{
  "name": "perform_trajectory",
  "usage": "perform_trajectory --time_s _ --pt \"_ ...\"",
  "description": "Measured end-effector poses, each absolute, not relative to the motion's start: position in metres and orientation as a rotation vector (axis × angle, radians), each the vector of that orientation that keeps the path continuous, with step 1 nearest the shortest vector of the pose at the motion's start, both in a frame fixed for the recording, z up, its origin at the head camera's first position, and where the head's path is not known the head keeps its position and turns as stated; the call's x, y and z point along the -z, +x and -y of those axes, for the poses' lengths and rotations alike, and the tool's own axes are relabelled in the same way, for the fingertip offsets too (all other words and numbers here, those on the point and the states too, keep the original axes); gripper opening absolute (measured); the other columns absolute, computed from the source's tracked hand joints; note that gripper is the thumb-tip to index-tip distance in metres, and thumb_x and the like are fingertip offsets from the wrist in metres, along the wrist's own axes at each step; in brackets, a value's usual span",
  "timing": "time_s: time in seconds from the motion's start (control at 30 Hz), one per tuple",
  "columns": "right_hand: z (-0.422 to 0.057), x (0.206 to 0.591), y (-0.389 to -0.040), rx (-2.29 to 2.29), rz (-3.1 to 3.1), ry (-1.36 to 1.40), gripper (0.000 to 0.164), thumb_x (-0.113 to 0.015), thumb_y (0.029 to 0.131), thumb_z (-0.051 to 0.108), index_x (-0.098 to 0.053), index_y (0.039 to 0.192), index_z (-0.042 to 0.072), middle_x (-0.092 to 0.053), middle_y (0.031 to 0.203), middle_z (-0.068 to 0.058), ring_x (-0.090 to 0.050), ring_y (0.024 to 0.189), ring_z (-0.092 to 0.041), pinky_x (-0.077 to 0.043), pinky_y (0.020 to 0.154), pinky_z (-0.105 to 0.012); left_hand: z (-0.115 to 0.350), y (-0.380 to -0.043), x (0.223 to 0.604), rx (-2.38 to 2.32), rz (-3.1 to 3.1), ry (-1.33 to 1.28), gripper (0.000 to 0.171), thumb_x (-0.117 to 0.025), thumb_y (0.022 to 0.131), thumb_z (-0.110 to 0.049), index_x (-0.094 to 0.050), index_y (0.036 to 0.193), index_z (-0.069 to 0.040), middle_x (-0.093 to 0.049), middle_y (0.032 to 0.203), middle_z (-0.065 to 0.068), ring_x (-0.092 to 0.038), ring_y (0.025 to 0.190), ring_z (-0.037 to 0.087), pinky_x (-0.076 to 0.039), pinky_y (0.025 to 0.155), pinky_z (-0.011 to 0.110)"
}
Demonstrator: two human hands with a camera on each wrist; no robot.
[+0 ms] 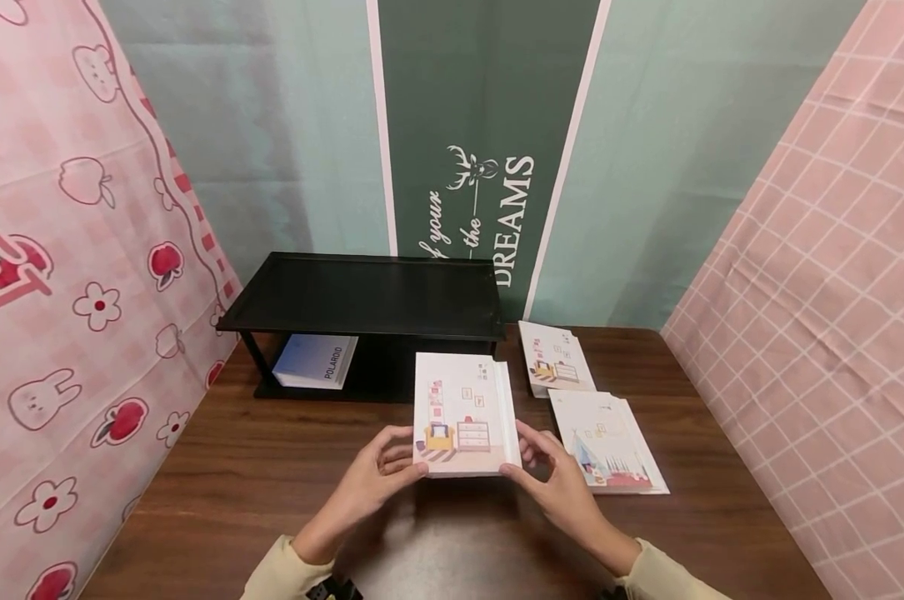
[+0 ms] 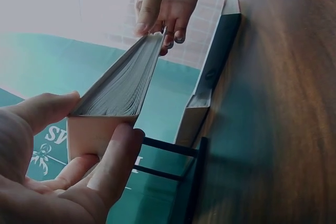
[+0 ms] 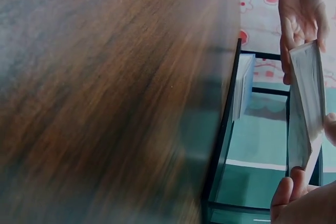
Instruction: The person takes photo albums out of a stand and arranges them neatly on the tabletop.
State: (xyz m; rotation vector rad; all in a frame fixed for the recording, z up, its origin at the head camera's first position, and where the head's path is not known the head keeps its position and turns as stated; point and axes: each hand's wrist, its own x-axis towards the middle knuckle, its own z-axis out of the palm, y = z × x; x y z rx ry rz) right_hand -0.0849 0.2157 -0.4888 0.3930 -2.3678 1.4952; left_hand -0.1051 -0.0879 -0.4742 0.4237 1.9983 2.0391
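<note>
- Showing at the bottom of the head view, cream sleeves (image 1: 285, 570) end just short of both wrists.
- The left hand (image 1: 377, 471) grips the left side of a book, thumb on the cover's near corner, fingers curled beneath.
- The right hand (image 1: 560, 483) pinches the opposite side the same way, thumb at the near right corner.
- The held book (image 1: 462, 417) hangs in the air between both hands, above the table and in front of the shelf. Its cover faces up toward the person; its long axis runs away from them, nearly straight ahead. The drawn sofa and drawers sit at the near end, and the printed title points toward the back. The smooth spine is on the left, and the near edge shows a thick wad of pages.
- Under it spreads a brown wooden table (image 1: 219, 500).
- Just beyond the right hand, the nearer book (image 1: 609, 442) lies face up, its far end angled slightly left.
- Behind that, the farther book (image 1: 556, 358) lies at a similar slant; whether the two touch, I cannot tell.
- A black shelf (image 1: 377, 292) stands toward the back.
- On its lower level, at the left, a blue book (image 1: 315, 360) marked POLAROID lies flat.
- Green cloth (image 1: 489, 100) hangs behind, lettered DREAMS.
</note>
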Motion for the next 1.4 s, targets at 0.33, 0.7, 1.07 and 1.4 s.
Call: perform_trajectory --time_s 0.33,0.7,1.07,1.4 --pt "-0.221 0.494 -0.082 -1.483 2.462 0.29 0.06 -0.093 0.084 0.008 -0.069 0.138 -0.002 -0.062 0.097 0.0 -0.06 0.087 -0.015 -0.057 0.076 -0.025 0.083 -0.104 0.482 -2.021 -1.96 0.391 0.055 -0.076 0.1 -0.006 -0.047 0.143 0.011 -0.065 0.134 0.037 -0.07 0.12 0.041 -0.06 0.096 0.03" --pt "-0.223 0.502 -0.083 -1.541 2.573 0.158 0.058 -0.092 0.083 0.006 -0.07 0.136 -0.004 -0.062 0.096 -0.005 -0.057 0.084 -0.011 -0.054 0.073 -0.024 0.079 -0.106 0.494 -1.98 -1.954 0.359 0.054 -0.076 0.1 -0.007 -0.048 0.143 0.011 -0.067 0.131 0.035 -0.072 0.115 0.037 -0.061 0.094 0.034" --pt "-0.226 0.505 -0.081 -1.613 2.596 0.119 0.054 -0.092 0.084 0.005 -0.07 0.132 -0.008 -0.061 0.095 -0.006 -0.057 0.082 -0.014 -0.052 0.071 -0.023 0.076 -0.106 0.501 -1.925 -1.953 0.355 0.054 -0.077 0.1 -0.007 -0.048 0.141 0.012 -0.07 0.125 0.034 -0.074 0.108 0.034 -0.062 0.095 0.052" --pt "-0.231 0.513 -0.084 -1.598 2.689 0.067 0.053 -0.092 0.086 0.009 -0.071 0.132 -0.005 -0.062 0.095 -0.006 -0.056 0.082 -0.011 -0.05 0.071 -0.021 0.074 -0.108 0.509 -1.905 -1.945 0.35 0.054 -0.078 0.098 -0.004 -0.047 0.139 0.013 -0.071 0.122 0.034 -0.075 0.103 0.033 -0.063 0.093 0.049"
